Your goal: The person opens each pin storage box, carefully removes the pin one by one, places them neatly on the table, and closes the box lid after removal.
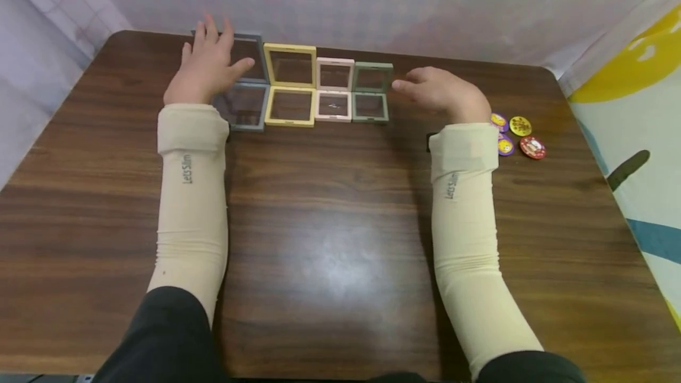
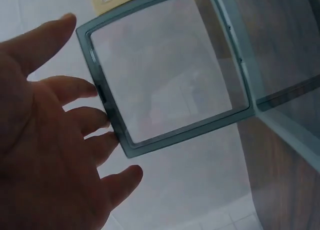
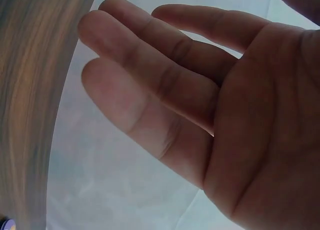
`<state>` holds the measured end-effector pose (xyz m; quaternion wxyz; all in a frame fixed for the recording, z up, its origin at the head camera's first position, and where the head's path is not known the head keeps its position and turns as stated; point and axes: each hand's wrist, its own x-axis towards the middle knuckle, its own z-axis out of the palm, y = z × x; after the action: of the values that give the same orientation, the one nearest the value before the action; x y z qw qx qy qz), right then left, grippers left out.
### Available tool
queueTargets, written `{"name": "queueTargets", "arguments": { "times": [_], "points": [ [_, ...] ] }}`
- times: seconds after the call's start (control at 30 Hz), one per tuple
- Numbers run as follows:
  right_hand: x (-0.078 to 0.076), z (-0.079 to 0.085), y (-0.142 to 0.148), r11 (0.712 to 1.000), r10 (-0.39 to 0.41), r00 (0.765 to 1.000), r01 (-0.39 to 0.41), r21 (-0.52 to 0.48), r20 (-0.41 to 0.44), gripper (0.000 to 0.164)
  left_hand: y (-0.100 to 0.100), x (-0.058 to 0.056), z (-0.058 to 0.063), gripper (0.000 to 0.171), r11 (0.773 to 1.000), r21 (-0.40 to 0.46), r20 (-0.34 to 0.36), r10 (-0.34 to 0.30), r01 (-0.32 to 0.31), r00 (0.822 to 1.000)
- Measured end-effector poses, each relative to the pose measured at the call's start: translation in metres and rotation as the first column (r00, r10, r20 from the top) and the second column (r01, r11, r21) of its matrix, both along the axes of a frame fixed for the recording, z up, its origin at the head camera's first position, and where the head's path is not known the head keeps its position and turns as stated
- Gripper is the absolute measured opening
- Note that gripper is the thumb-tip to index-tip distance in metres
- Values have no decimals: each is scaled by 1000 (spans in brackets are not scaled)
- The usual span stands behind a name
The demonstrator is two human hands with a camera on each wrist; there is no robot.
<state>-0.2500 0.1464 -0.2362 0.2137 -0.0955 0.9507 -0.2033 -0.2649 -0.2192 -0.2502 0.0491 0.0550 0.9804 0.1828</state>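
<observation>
My left hand (image 1: 204,70) reaches to the large grey-blue hinged case (image 1: 249,129) at the back left of the table. In the left wrist view its relaxed fingers (image 2: 82,90) lie right at the edge of the raised clear-windowed lid (image 2: 187,132), with the thumb apart from it. To the right stand a yellow case (image 1: 289,123), a pink case (image 1: 333,118) and a small green case (image 1: 370,119), each with its lid raised. My right hand (image 1: 447,93) hovers beside the green case, fingers extended and palm bare in the right wrist view.
Right of my right wrist lie several round badges, among them a yellow badge (image 1: 520,126), a red badge (image 1: 533,148) and purple badges (image 1: 505,146), partly behind the sleeve. A pale curtain (image 1: 372,5) hangs behind the brown wooden table (image 1: 330,194).
</observation>
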Motion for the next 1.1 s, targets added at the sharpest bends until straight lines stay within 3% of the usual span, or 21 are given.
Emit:
{"name": "queueTargets", "arguments": {
  "times": [0.1,0.23,0.43,0.57,0.7,0.87,0.97,1.1],
  "points": [
    [0,0,1,1000,-5,1000,5,-18,7,75,-1,-3,-3,73,1000,-4,33,-21,21,999],
    [-1,0,1,999,-12,1000,13,-48,20,73,1,-4,-3,71,1000,-12,18,-10,10,1000],
    [0,-7,1,998,-16,998,19,-54,58,72,2,-7,1,58,993,-116,-104,10,-22,995],
    [1,-11,0,999,13,998,-11,-39,59,71,-6,-8,-3,51,991,-131,-168,2,-24,986],
    [2,-10,0,1000,1,999,0,-31,54,71,-8,-11,-7,43,987,-157,-277,-31,-14,960],
    [-1,-7,-2,999,7,999,-6,-33,48,73,-11,-12,-8,34,993,-95,-381,24,-65,924],
    [-3,-7,-4,1000,15,999,-14,-28,51,73,-16,-9,-7,34,998,-40,-354,40,-58,934],
    [-3,-10,-7,999,19,997,-16,-39,70,73,-25,-1,-4,35,1000,-4,-260,7,-9,966]
  ]
}}
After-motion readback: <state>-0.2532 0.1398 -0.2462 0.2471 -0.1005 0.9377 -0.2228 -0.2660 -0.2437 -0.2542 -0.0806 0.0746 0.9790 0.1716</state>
